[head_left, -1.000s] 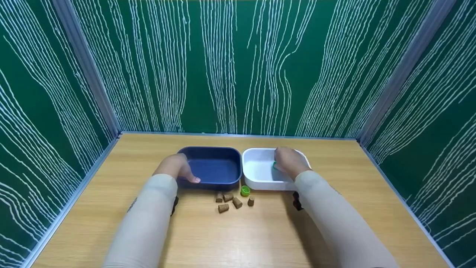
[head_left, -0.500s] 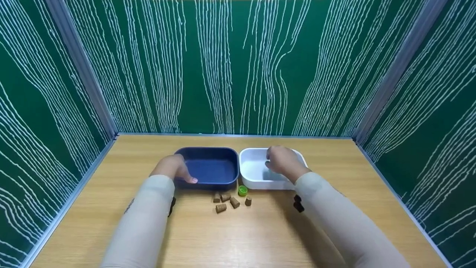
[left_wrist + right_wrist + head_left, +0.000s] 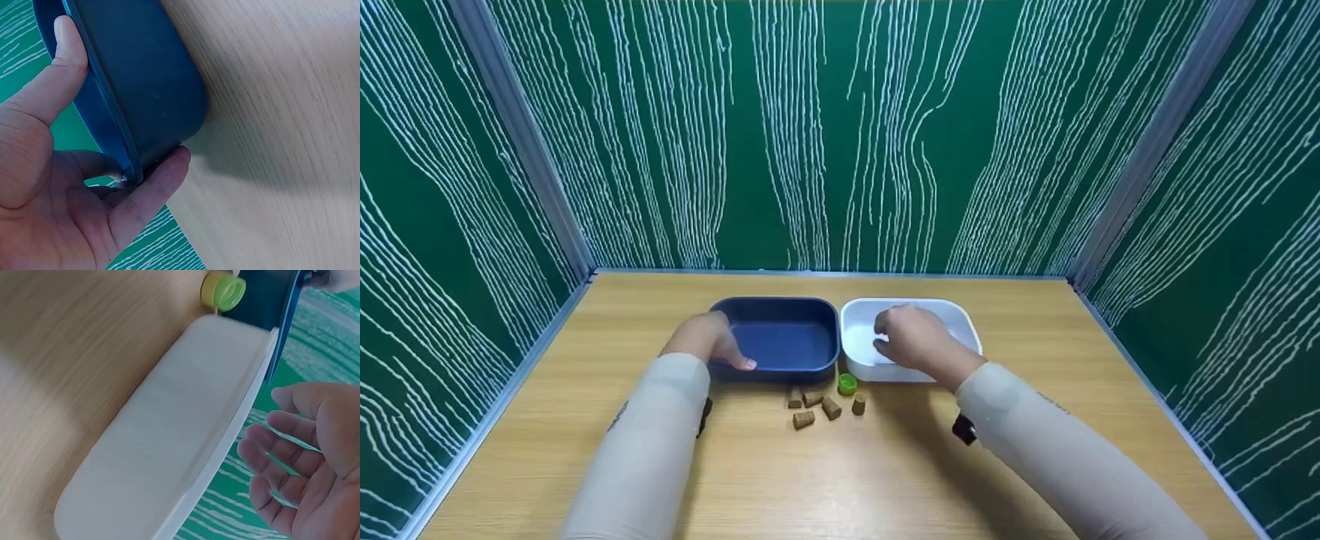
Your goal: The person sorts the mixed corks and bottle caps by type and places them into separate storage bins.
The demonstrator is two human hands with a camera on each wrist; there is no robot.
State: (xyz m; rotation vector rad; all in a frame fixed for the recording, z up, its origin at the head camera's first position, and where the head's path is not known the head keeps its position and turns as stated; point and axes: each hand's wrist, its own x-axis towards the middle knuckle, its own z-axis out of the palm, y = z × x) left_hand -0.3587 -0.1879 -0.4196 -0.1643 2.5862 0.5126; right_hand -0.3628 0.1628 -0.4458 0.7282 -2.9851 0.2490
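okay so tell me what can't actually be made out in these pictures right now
Head view: part of the floor of the white bin, hidden by the right hand.
Head view: most fingers of the left hand, hidden by the hand itself.
Right wrist view: the white bin's inside, hidden by its wall.
Left wrist view: one end of the navy bin, cut off by the top edge.

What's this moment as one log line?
left hand: grips blue bin | right hand: empty, over white bin | on table: green cap, corks

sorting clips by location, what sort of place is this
Probably a staged work booth: green, white-lined panels stand on three sides of a wood-grained tabletop, with grey posts at its far corners.
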